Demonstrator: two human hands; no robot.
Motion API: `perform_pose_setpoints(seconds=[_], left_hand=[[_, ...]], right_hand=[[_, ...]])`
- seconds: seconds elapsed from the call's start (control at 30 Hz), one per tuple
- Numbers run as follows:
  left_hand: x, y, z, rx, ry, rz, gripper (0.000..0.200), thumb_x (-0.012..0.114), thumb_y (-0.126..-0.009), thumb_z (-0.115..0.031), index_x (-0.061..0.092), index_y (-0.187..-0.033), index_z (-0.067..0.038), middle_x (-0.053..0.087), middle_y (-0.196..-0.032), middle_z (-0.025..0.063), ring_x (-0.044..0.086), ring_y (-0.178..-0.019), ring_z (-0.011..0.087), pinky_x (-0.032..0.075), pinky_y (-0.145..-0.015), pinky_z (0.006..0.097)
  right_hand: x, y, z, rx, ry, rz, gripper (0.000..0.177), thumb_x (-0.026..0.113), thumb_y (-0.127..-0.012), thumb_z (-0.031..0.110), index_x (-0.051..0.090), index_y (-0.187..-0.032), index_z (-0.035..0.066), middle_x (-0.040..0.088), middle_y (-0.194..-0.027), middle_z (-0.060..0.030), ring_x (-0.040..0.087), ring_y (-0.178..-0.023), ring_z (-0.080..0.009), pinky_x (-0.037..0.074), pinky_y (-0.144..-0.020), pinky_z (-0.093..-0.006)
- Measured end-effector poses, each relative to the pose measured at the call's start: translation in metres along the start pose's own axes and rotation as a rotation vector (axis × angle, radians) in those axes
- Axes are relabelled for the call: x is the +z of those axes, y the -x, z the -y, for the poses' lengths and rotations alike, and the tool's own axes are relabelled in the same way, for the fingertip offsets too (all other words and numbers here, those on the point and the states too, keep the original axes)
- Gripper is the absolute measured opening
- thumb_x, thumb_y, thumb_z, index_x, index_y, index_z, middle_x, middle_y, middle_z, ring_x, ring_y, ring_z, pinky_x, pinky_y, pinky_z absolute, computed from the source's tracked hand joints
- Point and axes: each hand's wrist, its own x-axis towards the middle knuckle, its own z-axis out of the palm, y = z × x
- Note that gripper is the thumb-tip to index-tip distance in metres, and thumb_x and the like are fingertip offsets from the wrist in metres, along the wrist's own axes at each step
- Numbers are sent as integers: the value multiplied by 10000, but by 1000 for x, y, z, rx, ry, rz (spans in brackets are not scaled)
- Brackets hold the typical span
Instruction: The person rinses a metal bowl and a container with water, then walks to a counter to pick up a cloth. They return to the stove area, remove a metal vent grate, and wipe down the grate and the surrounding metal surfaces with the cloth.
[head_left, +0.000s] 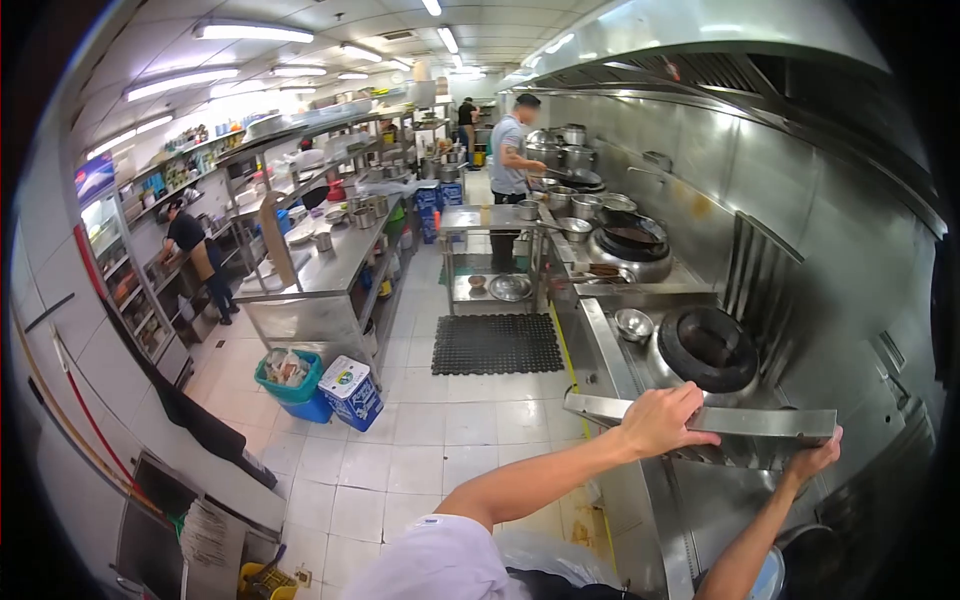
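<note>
A slatted stainless-steel hood filter [740, 422] is held level over the front end of the cooking range. My left hand [665, 422] is closed over its near-left part, thumb along the rim. At the right end, my right hand [815, 458] grips the corner, with some fingers out of sight behind the metal. Just beyond the filter sits a dark wok ring [708, 350] on a burner, and a metal bowl [633, 324] is to its left. Similar slatted panels [757, 265] lean upright against the back wall.
Steel counter edge [615, 350] runs along the range. A rubber mat [497, 344] lies on the tiled floor [415, 440]. To the left are a blue bin [300, 395], a blue-and-white tub [350, 392] and a worktable [300, 325]. A co-worker [512, 150] stands further along the range; other people work behind.
</note>
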Motion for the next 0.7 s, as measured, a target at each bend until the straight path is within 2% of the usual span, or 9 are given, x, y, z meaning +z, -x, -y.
perform_pose_setpoints(seconds=[0.07, 0.2, 0.3, 0.33, 0.43, 0.5, 0.53, 0.6, 0.7], left_hand=[[-9, 8, 9, -17, 5, -15, 578, 725, -726, -577, 484, -756, -53, 488, -730, 65, 566, -567, 271, 464, -504, 366], [-18, 22, 15, -81, 36, -48, 556, 741, -734, -553, 490, -765, -58, 493, -731, 65, 562, -565, 277, 462, -508, 367], [-23, 37, 18, -191, 74, -68, 512, 764, -757, -485, 489, -773, -54, 503, -701, 71, 569, -576, 294, 464, -525, 389], [-23, 42, 21, -266, 84, -93, 510, 764, -762, -482, 486, -769, -55, 505, -694, 74, 564, -571, 292, 463, -526, 384], [-22, 69, 32, -554, 133, -149, 497, 775, -771, -473, 509, -760, -53, 552, -683, 88, 555, -569, 265, 462, -550, 363], [-7, 97, 51, -747, 173, -214, 470, 788, -774, -446, 554, -777, -38, 584, -699, 101, 549, -602, 225, 461, -583, 358], [0, 107, 57, -858, 271, -292, 434, 786, -784, -412, 593, -810, -24, 602, -702, 113, 544, -645, 205, 460, -611, 367], [12, 141, 85, -994, 253, -313, 380, 736, -837, -364, 601, -823, -9, 606, -730, 91, 526, -678, 192, 452, -631, 364], [16, 171, 94, -974, 192, -354, 331, 600, -960, -284, 579, -838, 24, 541, -727, 60, 444, -683, 155, 404, -620, 344]], right_hand=[[16, 1, 67, 155, -285, 107, 456, 339, -998, 319, 583, -798, -11, 550, -742, -33, 541, -705, -137, 432, -662, -285], [35, 3, 81, 57, -315, 192, 462, 368, -985, 344, 570, -751, 1, 486, -637, 6, 413, -558, -100, 319, -533, -287], [70, -3, 96, -103, -109, 212, 431, 385, -965, 319, 538, -701, 15, 426, -600, 17, 357, -526, -86, 272, -505, -289], [82, -7, 107, -33, -87, 309, 457, 390, -934, 348, 478, -646, 5, 422, -611, -37, 419, -589, -127, 316, -553, -309], [149, 3, 115, -38, -72, 478, 422, 417, -926, 354, 454, -645, 42, 372, -590, -69, 367, -545, -175, 302, -512, -354], [197, 15, 147, -510, 391, 600, 394, 421, -925, 318, 574, -654, 76, 574, -638, -163, 566, -580, -339, 411, -523, -466], [213, 20, 192, -468, 692, 848, 372, 431, -915, 325, 640, -702, 103, 645, -724, -156, 633, -681, -368, 463, -568, -505], [263, 59, 168, -448, 617, 992, 237, 510, -872, 261, 667, -734, 149, 665, -735, -133, 664, -693, -322, 494, -539, -471], [297, 101, 175, -143, 406, 1288, 492, 453, -877, 430, 717, -796, 23, 698, -880, -197, 676, -868, -367, 528, -728, -479]])
